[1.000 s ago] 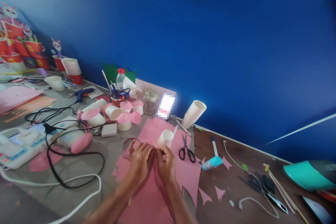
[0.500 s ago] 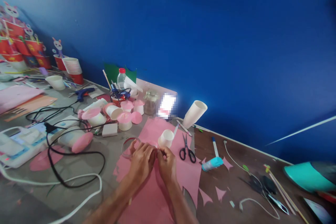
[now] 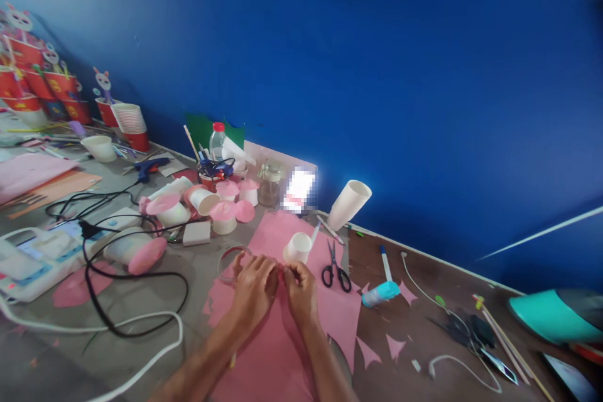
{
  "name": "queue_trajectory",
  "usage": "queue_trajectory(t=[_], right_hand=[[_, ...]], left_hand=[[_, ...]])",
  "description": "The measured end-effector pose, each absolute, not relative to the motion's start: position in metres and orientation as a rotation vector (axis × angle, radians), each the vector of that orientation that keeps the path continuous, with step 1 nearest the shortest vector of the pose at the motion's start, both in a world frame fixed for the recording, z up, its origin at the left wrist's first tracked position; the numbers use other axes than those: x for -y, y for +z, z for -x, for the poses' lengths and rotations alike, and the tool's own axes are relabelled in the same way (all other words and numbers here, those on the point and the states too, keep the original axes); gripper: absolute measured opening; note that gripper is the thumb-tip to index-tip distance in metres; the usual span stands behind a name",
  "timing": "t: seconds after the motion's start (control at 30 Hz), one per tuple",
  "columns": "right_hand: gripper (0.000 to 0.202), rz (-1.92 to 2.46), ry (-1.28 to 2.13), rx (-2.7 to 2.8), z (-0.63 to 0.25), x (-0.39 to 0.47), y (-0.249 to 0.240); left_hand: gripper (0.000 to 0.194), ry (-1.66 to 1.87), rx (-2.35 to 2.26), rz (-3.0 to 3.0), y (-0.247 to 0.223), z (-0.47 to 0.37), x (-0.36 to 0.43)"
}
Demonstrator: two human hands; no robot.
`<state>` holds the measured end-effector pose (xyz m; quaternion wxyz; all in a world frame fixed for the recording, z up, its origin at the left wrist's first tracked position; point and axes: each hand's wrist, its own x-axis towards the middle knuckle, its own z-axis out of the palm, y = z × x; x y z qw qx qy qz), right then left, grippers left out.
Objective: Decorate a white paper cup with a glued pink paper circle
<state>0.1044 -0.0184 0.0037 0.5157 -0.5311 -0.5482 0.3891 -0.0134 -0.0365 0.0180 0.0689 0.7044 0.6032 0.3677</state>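
Observation:
My left hand and my right hand meet over a large pink sheet, fingers of both bent and pinched together. A small pink piece shows between their fingertips, mostly hidden by them. Just beyond the fingers a white paper cup sits on the pink sheet. Black-handled scissors lie open to the right of my right hand. A roll of tape is beside my left hand, partly behind its fingers.
Pink-topped cups and a black cable lie to the left. A stack of white cups leans by the blue wall. On the right are a cyan glue tube, pink scraps, a white cable and sticks.
Both hands stay almost in place, with only slight shifts of the fingers. The pink piece between the fingertips shows a little more on the right.

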Motion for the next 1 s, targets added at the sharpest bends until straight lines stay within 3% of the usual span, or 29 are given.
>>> queue_trajectory(t=[0.6,1.0], right_hand=[[0.016,1.295,1.222,1.066,-0.114,0.017,0.018],[0.016,1.264,1.241,1.001,-0.114,0.014,0.011]], left_hand=[[0.018,1.273,-1.744,-1.855,0.027,0.015,0.034],[0.011,1.534,-1.387,-1.127,0.024,0.019,0.027]])
